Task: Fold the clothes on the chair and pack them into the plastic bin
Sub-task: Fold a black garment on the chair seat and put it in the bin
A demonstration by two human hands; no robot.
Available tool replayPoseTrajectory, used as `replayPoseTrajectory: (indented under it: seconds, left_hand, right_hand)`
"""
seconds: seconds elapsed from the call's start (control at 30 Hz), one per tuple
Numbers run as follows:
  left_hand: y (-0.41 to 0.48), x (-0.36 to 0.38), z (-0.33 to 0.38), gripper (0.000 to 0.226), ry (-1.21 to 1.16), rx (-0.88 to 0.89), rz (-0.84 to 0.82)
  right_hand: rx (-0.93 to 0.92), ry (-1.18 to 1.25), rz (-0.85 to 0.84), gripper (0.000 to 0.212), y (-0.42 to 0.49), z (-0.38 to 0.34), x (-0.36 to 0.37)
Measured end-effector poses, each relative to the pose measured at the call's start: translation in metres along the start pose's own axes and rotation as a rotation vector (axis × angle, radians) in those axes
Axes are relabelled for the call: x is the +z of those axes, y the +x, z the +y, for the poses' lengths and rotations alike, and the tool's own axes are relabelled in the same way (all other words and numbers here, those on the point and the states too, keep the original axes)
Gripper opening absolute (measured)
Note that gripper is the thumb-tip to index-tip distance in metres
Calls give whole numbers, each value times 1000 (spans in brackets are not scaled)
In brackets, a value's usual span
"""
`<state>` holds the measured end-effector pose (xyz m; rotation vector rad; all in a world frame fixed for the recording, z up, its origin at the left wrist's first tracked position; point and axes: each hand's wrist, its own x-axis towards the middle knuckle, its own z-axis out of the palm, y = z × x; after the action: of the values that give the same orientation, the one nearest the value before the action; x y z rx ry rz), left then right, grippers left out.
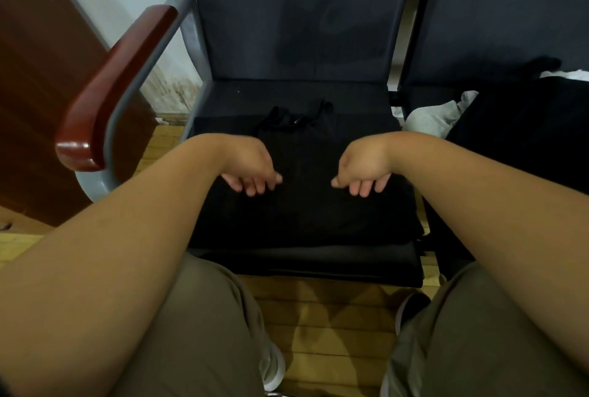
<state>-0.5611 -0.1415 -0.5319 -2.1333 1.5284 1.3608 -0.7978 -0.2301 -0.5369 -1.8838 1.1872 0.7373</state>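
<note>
Black garment [302, 212] lies flat on seat [287, 97]; left hand [248, 164], right hand [363, 164] rest on it, pinch unclear.

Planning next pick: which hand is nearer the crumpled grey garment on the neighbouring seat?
Right. The right hand sits just left of the crumpled grey garment; the left hand is farther left, across the black garment.

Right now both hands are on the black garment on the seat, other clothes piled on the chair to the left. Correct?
Wrong side. Head view: left hand and right hand are on the black garment, but the other clothes are piled on the chair to the right, not the left.
</note>
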Motion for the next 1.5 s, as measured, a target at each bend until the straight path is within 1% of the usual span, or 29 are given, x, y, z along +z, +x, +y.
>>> replayPoseTrajectory:
  seconds: [0.07,0.13,0.2,0.23,0.27,0.33,0.4,0.47,0.53,0.63,0.7,0.8,0.9,1.0,1.13,1.23,1.3,1.37,1.43,1.5]
  left_hand:
    - [16,-16,-2,22,-23,67,287]
    - [32,-30,-5,16,-109,108,529]
    - [46,-39,-8,9,-154,119,688]
    - [51,-40,-8,8,-174,123,719]
    - [57,-39,-7,11,-199,134,721]
    - [66,-37,-2,23,-201,166,675]
    - [72,-37,5,30,-151,167,621]
    - [78,-39,8,33,-103,148,602]
    - [82,-40,8,35,-76,133,586]
    - [84,-40,6,42,-106,119,567]
    - [87,-40,3,46,-197,115,575]
    - [92,-40,-3,48,-446,107,594]
    - [89,-42,-5,45,-676,119,699]
    - [85,-47,-9,47,-843,110,782]
    - [83,-49,-22,61,-885,27,785]
    - [79,-47,-29,71,-794,4,716]
    - [77,-48,-31,69,-708,-17,711]
    - [73,-48,-31,58,-661,-35,722]
    - [68,-50,-31,40,-622,-44,733]
    - [60,-51,-33,15,-536,-43,744]
  right_hand:
    - [-48,129,159,23,10,-2,-10]
    - [-70,230,345,18,23,-3,-21]
    - [-60,292,492,20,38,-1,-30]
    - [-56,306,551,23,45,1,-33]
    - [-63,316,605,25,51,3,-35]
    - [-103,343,690,23,60,6,-37]
    - [-145,389,734,18,69,7,-38]
    - [-181,423,763,19,77,4,-38]
    - [-208,386,768,28,83,0,-38]
    - [-214,256,697,47,89,-4,-36]
    - [-221,239,673,55,91,-5,-35]
    - [-227,262,640,63,93,-7,-33]
    - [-230,293,614,70,94,-9,-32]
    - [-218,298,614,76,95,-10,-32]
    - [-196,314,613,81,95,-10,-33]
    - [-201,309,650,74,95,-8,-33]
    - [-184,299,696,67,96,-7,-33]
    - [-164,289,746,59,96,-7,-34]
    - [-148,273,782,54,95,-8,-34]
    - [-139,256,799,51,92,-9,-32]
